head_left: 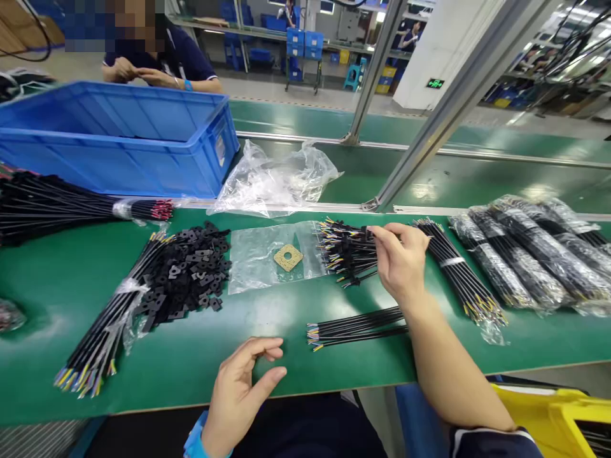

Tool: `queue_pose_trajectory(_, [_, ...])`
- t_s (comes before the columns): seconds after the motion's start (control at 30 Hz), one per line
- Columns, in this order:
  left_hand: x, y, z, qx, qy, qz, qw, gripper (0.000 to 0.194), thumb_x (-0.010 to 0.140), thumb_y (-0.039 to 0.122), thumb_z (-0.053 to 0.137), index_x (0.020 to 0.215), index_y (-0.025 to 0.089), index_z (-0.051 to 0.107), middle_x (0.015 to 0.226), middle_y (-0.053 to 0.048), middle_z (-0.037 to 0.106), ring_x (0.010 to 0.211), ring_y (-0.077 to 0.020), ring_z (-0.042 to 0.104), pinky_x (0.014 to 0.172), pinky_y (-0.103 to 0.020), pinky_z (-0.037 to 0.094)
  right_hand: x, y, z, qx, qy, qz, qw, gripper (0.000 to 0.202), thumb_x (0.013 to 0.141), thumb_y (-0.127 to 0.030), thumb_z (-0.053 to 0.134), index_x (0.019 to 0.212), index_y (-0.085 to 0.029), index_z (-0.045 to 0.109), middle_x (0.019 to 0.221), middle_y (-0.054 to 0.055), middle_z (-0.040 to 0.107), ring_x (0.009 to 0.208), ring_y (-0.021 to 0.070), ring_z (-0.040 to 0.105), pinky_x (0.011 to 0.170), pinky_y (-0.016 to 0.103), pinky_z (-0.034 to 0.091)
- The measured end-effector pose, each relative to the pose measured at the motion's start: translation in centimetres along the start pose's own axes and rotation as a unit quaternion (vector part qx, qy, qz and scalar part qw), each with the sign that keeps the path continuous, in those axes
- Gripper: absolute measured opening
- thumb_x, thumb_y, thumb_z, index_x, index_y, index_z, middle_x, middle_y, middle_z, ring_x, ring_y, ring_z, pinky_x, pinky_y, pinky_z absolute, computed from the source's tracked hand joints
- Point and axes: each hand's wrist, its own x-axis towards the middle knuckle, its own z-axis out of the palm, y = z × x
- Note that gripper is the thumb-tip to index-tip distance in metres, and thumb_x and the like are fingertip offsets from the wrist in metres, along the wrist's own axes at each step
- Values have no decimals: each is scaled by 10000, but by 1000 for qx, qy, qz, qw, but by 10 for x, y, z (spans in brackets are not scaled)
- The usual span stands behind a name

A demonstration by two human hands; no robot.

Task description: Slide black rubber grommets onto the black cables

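My right hand (pixel 403 261) is closed in a pinch on a black cable, over the right side of a pile of black cables (pixel 351 251) with stripped coloured wire ends and small black pieces on them. Much of the held cable is hidden by my fingers. Above the front edge of the bench, my left hand (pixel 245 381) is empty, its thumb and fingers curved apart. Between the hands lies a loose row of black cables (pixel 358 327). A heap of small black plastic pieces (pixel 191 273) sits left of a clear bag (pixel 248 257) bearing a yellowish square plate with a hole (pixel 288 257).
Tied cable bundles (pixel 112 324) (pixel 461 273) flank the work area, with wrapped bundles (pixel 529 261) at right. A blue crate (pixel 119 159) and crumpled plastic bag (pixel 279 178) stand behind. A metal post (pixel 443 114) slants upward. Another person's hands (pixel 143 73) appear beyond the crate.
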Motion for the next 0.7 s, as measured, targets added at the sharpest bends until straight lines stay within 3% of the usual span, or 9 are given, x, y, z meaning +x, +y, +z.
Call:
queue_pose_trajectory(0.13, [1, 2, -1, 13, 3, 6, 1000, 201, 854, 322, 826, 1036, 236, 825, 837, -45, 769, 777, -192, 770, 719, -254, 648, 0, 1, 13, 1, -43, -3, 999, 314, 1088, -259, 510, 1300, -348, 724, 1120, 81, 687, 1039, 255, 619, 960, 430, 409])
queue_pose_trajectory(0.23, [3, 3, -2, 17, 0, 12, 1000, 180, 864, 308, 814, 1025, 228, 825, 838, -48, 766, 777, -192, 765, 724, -261, 646, 1, -5, 5, -1, -27, 4, 1000, 283, 1088, -320, 544, 1300, -268, 725, 1242, 127, 682, 1103, 285, 623, 973, 436, 424])
queue_pose_trajectory(0.3, [3, 4, 0, 16, -3, 19, 1000, 162, 874, 298, 805, 1016, 221, 823, 822, -47, 762, 756, -187, 755, 710, -262, 639, 0, -12, -7, 39, -27, -8, 999, 234, 1086, -324, 568, 1195, -228, 751, 1128, 120, 724, 1024, 269, 652, 924, 413, 443])
queue_pose_trajectory(0.37, [2, 7, 3, 19, -5, 24, 1000, 148, 890, 297, 789, 1011, 216, 817, 809, -46, 759, 733, -183, 743, 694, -265, 631, -3, -21, -19, 124, -108, -71, 984, 194, 1088, -295, 578, 1030, -224, 749, 959, 67, 749, 901, 222, 674, 849, 365, 455])
queue_pose_trajectory(0.47, [0, 11, 7, 51, 14, 29, 998, 128, 935, 301, 743, 1010, 216, 802, 841, -50, 765, 747, -187, 739, 702, -281, 624, -12, -29, -29, 212, -312, -179, 909, 60, 1027, -274, 694, 1037, -223, 724, 964, 35, 764, 875, 200, 709, 805, 327, 483])
queue_pose_trajectory(0.53, [1, 13, 5, 121, 59, 45, 990, 123, 970, 295, 700, 1013, 228, 794, 892, -52, 770, 797, -194, 743, 747, -297, 618, -19, -32, -28, 199, -408, -210, 866, 159, 929, -240, 811, 1061, -225, 723, 961, 26, 768, 867, 214, 730, 782, 325, 498])
queue_pose_trajectory(0.6, [6, 13, -3, 235, 119, 76, 962, 162, 1007, 291, 647, 1060, 233, 789, 976, -72, 772, 906, -219, 742, 840, -335, 604, -25, -33, -24, 168, -455, -220, 847, 202, 853, -186, 867, 991, -223, 724, 901, 13, 762, 822, 224, 735, 753, 329, 497])
queue_pose_trajectory(0.7, [18, 8, -25, 434, 167, 87, 881, 324, 1040, 338, 577, 1277, 185, 737, 1205, -172, 729, 1091, -311, 689, 958, -457, 555, -30, -36, -20, 150, -471, -232, 838, 168, 853, -132, 841, 855, -220, 698, 829, 3, 737, 773, 215, 722, 736, 328, 482])
